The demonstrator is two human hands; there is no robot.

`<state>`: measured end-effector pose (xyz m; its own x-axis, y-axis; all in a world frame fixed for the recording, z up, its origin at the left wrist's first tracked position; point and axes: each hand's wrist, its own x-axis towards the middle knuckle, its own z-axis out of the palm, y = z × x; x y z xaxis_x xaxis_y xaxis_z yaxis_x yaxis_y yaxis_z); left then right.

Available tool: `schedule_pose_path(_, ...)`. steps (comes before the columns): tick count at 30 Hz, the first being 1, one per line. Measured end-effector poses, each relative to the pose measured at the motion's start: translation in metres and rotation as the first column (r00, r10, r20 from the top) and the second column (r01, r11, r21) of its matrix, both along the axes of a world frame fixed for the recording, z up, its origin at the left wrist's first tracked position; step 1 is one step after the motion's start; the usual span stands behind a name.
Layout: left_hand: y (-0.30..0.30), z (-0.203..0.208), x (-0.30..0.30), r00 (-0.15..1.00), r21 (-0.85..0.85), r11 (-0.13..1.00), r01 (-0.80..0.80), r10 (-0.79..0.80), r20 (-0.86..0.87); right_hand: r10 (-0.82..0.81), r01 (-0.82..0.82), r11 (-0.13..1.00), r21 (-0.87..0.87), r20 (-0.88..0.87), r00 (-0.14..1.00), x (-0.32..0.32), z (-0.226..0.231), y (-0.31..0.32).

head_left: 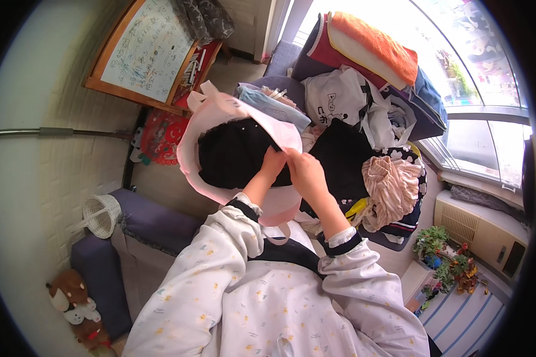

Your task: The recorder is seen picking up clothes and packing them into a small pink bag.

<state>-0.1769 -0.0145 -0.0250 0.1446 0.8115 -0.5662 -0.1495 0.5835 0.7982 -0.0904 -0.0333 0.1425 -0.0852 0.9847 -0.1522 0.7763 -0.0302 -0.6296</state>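
Observation:
A pale pink garment (220, 116) with a black panel (235, 156) is spread in front of me. My left hand (272, 165) and my right hand (305, 171) meet at its right edge, both pinching the pink fabric where it folds over the black part. My forearms in a white patterned top with dark cuffs come up from below. Just beyond my right hand lies a black garment (342, 156).
A heap of laundry lies to the right: a striped pinkish cloth (393, 187), a white printed shirt (338, 98), folded orange and red towels (369, 44). At the left are a whiteboard (146, 50), a small white basket (101, 215), a grey sofa (155, 223) and a stuffed toy (71, 297). Potted plants (441, 256) stand at the lower right.

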Motion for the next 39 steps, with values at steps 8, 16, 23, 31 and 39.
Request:
schedule_pose_path(8,-0.008,-0.043,0.009,0.898,0.444,0.852,0.278,-0.067,-0.435,0.091,-0.091,0.995,-0.033,0.011,0.996,-0.002,-0.019,-0.012)
schedule_pose_path(16,-0.010,0.009,0.001,0.989,0.226,0.964,0.140,-0.124,-0.083,-0.097,0.082,0.994,-0.068,-0.265,0.959,0.020,-0.015,0.001)
schedule_pose_path(23,-0.046,-0.025,0.030,0.895,0.281,0.941,0.188,-0.047,-0.444,0.240,-0.246,0.967,-0.069,-0.079,0.967,0.008,-0.011,-0.010)
schedule_pose_path(31,-0.010,-0.009,0.020,0.890,0.508,0.855,-0.103,0.307,-0.337,-0.196,0.134,0.973,-0.188,-0.366,0.910,0.024,-0.036,0.009)
schedule_pose_path(39,-0.028,-0.006,0.015,0.979,-0.094,0.987,-0.130,0.114,-0.167,-0.128,0.033,0.972,-0.232,-0.408,0.904,0.024,-0.032,0.012)
